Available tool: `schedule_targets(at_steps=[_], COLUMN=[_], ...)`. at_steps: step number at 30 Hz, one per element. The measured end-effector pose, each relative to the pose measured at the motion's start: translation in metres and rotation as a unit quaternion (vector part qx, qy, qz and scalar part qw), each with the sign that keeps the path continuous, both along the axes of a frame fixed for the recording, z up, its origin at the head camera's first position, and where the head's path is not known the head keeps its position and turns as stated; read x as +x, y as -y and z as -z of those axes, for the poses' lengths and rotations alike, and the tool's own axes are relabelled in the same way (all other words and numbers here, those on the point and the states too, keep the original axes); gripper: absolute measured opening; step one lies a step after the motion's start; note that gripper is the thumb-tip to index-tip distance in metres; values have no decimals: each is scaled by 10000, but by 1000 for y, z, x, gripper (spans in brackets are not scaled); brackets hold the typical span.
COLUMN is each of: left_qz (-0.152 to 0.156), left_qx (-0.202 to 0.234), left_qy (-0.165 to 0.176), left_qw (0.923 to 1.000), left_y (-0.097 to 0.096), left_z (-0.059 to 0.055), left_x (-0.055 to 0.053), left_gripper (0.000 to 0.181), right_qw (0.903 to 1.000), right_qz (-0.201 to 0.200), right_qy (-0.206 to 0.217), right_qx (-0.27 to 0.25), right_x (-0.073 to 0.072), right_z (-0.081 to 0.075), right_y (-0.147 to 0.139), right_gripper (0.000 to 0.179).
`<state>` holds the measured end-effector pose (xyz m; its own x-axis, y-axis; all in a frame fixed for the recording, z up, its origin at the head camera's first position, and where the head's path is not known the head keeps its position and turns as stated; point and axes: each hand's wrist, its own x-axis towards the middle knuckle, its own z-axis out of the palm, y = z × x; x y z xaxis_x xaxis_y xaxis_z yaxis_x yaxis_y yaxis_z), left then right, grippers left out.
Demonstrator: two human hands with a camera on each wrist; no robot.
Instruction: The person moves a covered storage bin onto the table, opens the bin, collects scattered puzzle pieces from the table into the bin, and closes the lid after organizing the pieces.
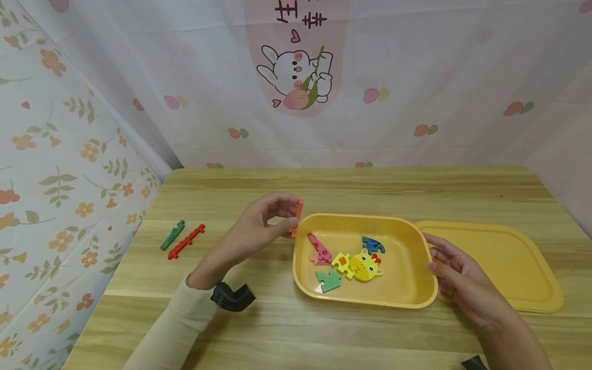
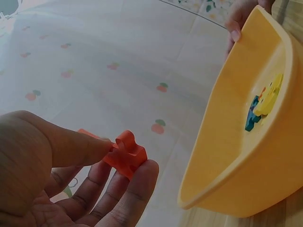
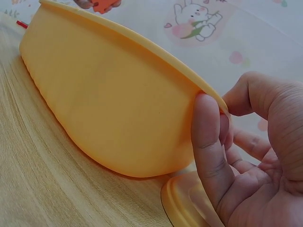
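Observation:
Between thumb and fingers, my left hand (image 1: 259,223) pinches an orange puzzle piece (image 2: 125,153) just outside the left end of the yellow box (image 1: 365,302). My right hand (image 1: 467,280) grips the box's right rim, thumb on one side and fingers on the other, as the right wrist view shows. Inside the box lie a yellow giraffe-head piece (image 1: 365,266), a yellow piece with an orange patch (image 1: 341,262), a green piece (image 1: 329,281), a blue piece (image 1: 372,244) and pink pieces (image 1: 320,246), mostly toward its left half.
A green strip-shaped piece (image 1: 172,235) and a red one (image 1: 186,241) lie on the wooden table (image 1: 259,329) at the left. The yellow lid (image 1: 513,262) lies flat to the right, partly behind my right hand. A printed curtain (image 1: 393,128) hangs behind the table.

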<state>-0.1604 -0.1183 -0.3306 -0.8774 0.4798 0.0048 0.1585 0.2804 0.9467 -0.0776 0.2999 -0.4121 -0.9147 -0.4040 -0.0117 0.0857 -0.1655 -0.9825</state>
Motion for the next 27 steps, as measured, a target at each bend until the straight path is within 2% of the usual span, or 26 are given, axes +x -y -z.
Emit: schedule_targets(at_steps=[10,16,27], left_qz=[272,294,382], left_qx=[352,329,-76], left_qy=[112,105,-378], left_qw=[9989,9990,9985], left_y=[-6,-10,-19], left_z=[3,3,5], left_x=[2,5,13], left_gripper=[34,33,32], right_qw=[10000,9999,10000], right_qz=[-21,-58,3], right_qy=[-18,-25,16], right_qx=[-85,-144,-58], right_x=[1,1,1], right_z=[0,0,-1], right_y=[1,0,1], right_gripper=[55,55,54])
